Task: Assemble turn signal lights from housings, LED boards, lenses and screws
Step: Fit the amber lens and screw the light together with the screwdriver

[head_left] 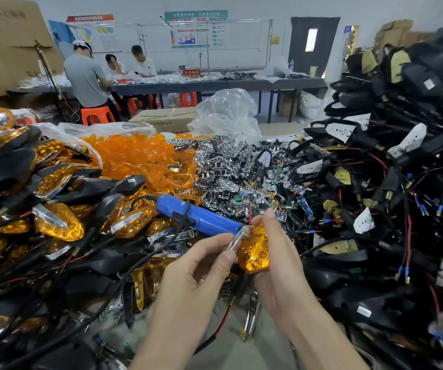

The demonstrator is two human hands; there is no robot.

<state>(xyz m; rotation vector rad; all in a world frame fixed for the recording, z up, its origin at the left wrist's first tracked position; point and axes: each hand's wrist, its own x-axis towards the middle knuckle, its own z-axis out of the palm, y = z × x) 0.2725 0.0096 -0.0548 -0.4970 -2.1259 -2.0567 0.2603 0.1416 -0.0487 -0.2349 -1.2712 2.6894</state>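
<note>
An amber turn signal lens [255, 249] is held near the middle of the workbench, cupped in the right hand [276, 263], whose fingers are closed around its far side with the thumb at its upper edge. A chrome reflector strip [237, 237] is pinched between the thumb and forefinger of the left hand [201, 265] and is pressed against the lens's left edge. Just behind the hands a blue electric screwdriver [199, 216] is laid on the pile, its black cord [135, 263] trailing toward the camera. To the left, assembled amber lights in black housings [55, 220] are heaped. Behind, loose amber lenses [135, 156] and chrome reflectors [223, 166] are piled. To the right, wired black housings [375, 209] are stacked high.
</note>
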